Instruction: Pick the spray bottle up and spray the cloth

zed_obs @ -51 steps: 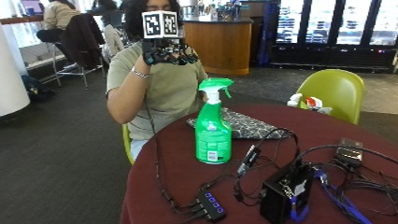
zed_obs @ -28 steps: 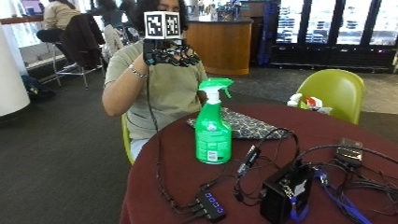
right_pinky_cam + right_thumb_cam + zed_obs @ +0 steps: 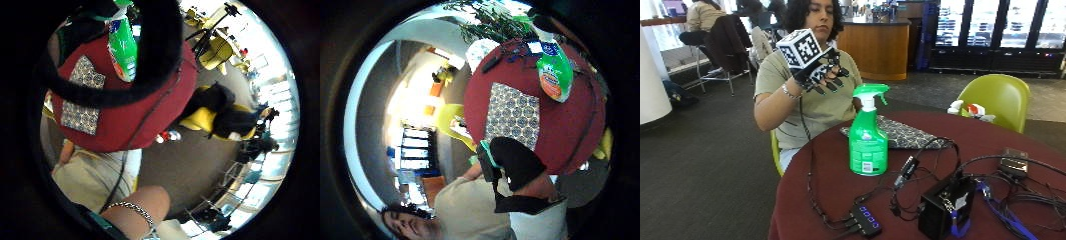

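Note:
A green spray bottle (image 3: 868, 134) with a white neck and green trigger head stands upright on the dark red round table (image 3: 826, 185). Just behind it lies a patterned grey cloth (image 3: 903, 134), flat on the table. The gloved right hand (image 3: 821, 72) is raised in the air to the left of the bottle and above it, fingers spread and relaxed, holding nothing. In the palm views the bottle (image 3: 554, 70) and the cloth (image 3: 512, 116) appear below the hand, with the bottle (image 3: 122, 47) beside the cloth (image 3: 82, 95) on the table.
Cables, a black box (image 3: 945, 209), a USB hub (image 3: 865, 220) and a small device (image 3: 1014, 161) lie on the near and right part of the table. A yellow-green chair (image 3: 997, 97) stands behind the table at the right.
The gloved hand has come down and forward from face height toward the bottle. Bottle and cloth have not moved.

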A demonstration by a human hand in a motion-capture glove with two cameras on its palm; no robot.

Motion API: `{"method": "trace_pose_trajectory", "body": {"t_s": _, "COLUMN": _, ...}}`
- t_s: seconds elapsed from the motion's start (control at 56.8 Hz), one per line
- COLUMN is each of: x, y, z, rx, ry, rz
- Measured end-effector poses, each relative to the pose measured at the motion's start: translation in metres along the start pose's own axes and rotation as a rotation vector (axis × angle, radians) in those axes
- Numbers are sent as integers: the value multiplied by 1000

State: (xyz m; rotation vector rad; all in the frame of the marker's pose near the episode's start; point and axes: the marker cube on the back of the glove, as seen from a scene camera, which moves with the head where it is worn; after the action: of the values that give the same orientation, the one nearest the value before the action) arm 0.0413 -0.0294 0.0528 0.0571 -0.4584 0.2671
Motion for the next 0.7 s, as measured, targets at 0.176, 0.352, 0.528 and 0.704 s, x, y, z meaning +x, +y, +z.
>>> {"method": "trace_pose_trajectory", "body": {"t_s": 0.176, "x": 14, "y": -11, "z": 25, "rx": 130, "ry": -358, "rz": 42}}
{"method": "trace_pose_trajectory", "body": {"t_s": 0.352, "x": 20, "y": -34, "z": 53, "rx": 263, "ry": -627, "rz": 131}}
{"method": "trace_pose_trajectory", "body": {"t_s": 0.528, "x": 31, "y": -59, "z": 66, "rx": 371, "ry": -668, "rz": 189}}
{"method": "trace_pose_trajectory", "body": {"t_s": 0.704, "x": 32, "y": -90, "z": 79, "rx": 604, "ry": -663, "rz": 299}}
